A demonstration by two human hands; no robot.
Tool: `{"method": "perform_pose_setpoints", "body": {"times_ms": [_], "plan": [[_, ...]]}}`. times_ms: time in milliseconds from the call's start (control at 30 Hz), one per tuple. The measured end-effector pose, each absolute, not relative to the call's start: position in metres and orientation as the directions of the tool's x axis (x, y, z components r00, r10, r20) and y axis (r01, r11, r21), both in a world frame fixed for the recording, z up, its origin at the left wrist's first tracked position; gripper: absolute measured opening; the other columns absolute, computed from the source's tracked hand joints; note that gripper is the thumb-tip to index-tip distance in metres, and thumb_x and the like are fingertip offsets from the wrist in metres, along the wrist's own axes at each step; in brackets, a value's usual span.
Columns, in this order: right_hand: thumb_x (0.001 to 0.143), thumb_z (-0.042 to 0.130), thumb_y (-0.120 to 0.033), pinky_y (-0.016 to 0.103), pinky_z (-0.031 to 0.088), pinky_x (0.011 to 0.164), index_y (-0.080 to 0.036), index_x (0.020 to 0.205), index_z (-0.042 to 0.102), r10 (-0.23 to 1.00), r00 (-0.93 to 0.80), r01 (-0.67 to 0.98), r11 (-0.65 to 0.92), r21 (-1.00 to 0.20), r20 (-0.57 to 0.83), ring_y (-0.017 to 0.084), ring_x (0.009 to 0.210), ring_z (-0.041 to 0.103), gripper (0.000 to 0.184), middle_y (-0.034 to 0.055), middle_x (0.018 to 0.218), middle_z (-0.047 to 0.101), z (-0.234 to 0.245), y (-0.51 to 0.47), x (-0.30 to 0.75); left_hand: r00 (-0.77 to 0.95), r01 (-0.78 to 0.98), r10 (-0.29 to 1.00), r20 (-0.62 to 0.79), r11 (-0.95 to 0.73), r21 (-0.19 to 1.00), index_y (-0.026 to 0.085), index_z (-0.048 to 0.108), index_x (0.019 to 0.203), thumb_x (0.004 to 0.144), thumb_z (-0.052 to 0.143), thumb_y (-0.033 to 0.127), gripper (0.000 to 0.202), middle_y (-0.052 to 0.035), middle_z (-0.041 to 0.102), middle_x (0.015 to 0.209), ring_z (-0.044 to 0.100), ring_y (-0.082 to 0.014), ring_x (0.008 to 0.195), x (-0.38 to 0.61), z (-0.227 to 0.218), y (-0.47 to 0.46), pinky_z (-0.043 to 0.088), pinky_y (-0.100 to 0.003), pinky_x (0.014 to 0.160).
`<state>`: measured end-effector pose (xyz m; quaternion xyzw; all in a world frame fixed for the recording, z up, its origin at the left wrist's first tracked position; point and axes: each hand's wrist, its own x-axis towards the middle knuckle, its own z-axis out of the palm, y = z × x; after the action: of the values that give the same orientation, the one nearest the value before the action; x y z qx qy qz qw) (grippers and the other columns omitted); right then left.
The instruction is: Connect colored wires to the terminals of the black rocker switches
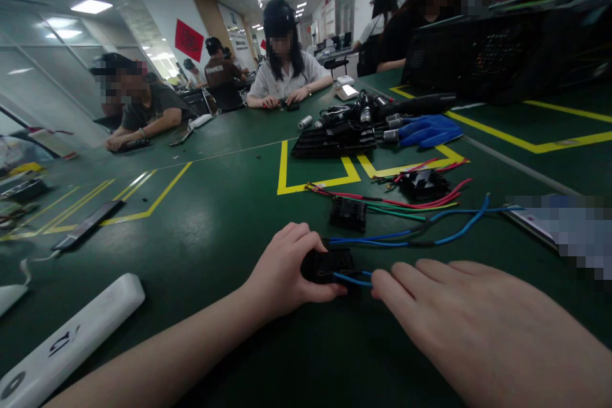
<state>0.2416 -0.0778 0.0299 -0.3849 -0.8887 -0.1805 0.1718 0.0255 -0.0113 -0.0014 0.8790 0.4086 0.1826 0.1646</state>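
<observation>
My left hand (287,271) is closed around a small black block (329,266) resting on the green table (201,223). My right hand (459,312) lies beside it with its fingers stretched toward a blue wire (351,278) that enters the block; whether the fingertips pinch the wire is hidden. More blue wires (430,233) run right from the block. A second black block (348,213) sits just beyond, with red and green wires (406,203) and a third black part (423,183) behind it.
A black grille with cylinders and cables (337,134) and a blue glove (428,131) lie inside yellow tape marks (315,183). A white bar (67,341) lies at near left, a dark strip (88,224) further left. Several people sit working along the far edge.
</observation>
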Motion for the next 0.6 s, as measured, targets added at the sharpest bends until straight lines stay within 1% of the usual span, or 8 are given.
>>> {"method": "perform_pose_setpoints", "body": {"times_ms": [100,200,300,367,467,533,600], "plan": [[0.061,0.053,-0.006,0.031,0.037,0.043,-0.022,0.071,0.064,0.577,-0.625,0.744,0.645,0.175,0.526,0.019,0.046,0.057,0.022,0.0045,0.066,0.071,0.038,-0.078,0.241,0.601,0.659,0.777,0.189,-0.615,0.433,0.019,0.053,0.083,0.065,0.086,0.036,0.041,-0.0015,0.054,0.086,0.050,-0.0223,0.083,0.025,-0.002,-0.012,0.039,-0.033,0.071],[0.062,0.052,-0.005,0.031,0.036,0.043,-0.022,0.069,0.063,0.573,-0.623,0.744,0.644,0.177,0.533,0.019,0.045,0.057,0.021,0.0049,0.066,0.072,0.040,-0.079,0.241,0.598,0.665,0.780,0.182,-0.610,0.431,0.020,0.053,0.084,0.066,0.085,0.036,0.040,-0.0015,0.055,0.086,0.050,-0.0224,0.083,0.025,-0.002,-0.013,0.039,-0.033,0.071],[0.060,0.056,-0.006,0.031,0.036,0.043,-0.023,0.066,0.061,0.592,-0.663,0.724,0.662,0.194,0.457,0.018,0.043,0.056,0.019,0.0037,0.063,0.071,0.035,-0.081,0.243,0.600,0.660,0.779,0.183,-0.612,0.436,0.020,0.052,0.083,0.064,0.086,0.035,0.042,-0.0015,0.055,0.087,0.050,-0.0224,0.083,0.026,-0.002,-0.013,0.039,-0.033,0.071],[0.060,0.059,-0.005,0.030,0.035,0.043,-0.023,0.065,0.062,0.641,-0.666,0.735,0.650,0.192,0.382,0.017,0.041,0.056,0.019,0.0018,0.059,0.069,0.028,-0.081,0.243,0.600,0.659,0.779,0.182,-0.610,0.441,0.020,0.052,0.083,0.064,0.086,0.036,0.042,-0.0013,0.055,0.086,0.050,-0.0223,0.083,0.026,-0.002,-0.012,0.039,-0.033,0.072],[0.060,0.064,-0.004,0.029,0.031,0.042,-0.023,0.066,0.064,0.722,-0.637,0.770,0.609,0.189,0.269,0.017,0.040,0.056,0.020,0.0003,0.055,0.067,0.019,-0.079,0.239,0.596,0.665,0.784,0.173,-0.603,0.441,0.020,0.052,0.083,0.065,0.086,0.035,0.041,-0.0012,0.055,0.086,0.050,-0.0223,0.083,0.026,-0.002,-0.012,0.040,-0.033,0.072],[0.061,0.067,-0.004,0.030,0.028,0.042,-0.022,0.067,0.064,0.740,-0.642,0.767,0.612,0.193,0.202,0.017,0.040,0.056,0.020,0.0001,0.054,0.066,0.017,-0.078,0.237,0.594,0.670,0.786,0.170,-0.600,0.436,0.020,0.053,0.083,0.066,0.085,0.034,0.040,-0.0012,0.054,0.086,0.049,-0.0224,0.084,0.026,-0.001,-0.011,0.040,-0.033,0.072],[0.061,0.068,-0.006,0.030,0.027,0.041,-0.022,0.066,0.063,0.733,-0.661,0.748,0.631,0.205,0.159,0.017,0.040,0.056,0.018,-0.0001,0.053,0.065,0.017,-0.077,0.237,0.595,0.672,0.786,0.167,-0.601,0.433,0.020,0.053,0.083,0.065,0.086,0.034,0.040,-0.0013,0.055,0.086,0.050,-0.0225,0.084,0.026,0.000,-0.011,0.040,-0.033,0.072]]}}
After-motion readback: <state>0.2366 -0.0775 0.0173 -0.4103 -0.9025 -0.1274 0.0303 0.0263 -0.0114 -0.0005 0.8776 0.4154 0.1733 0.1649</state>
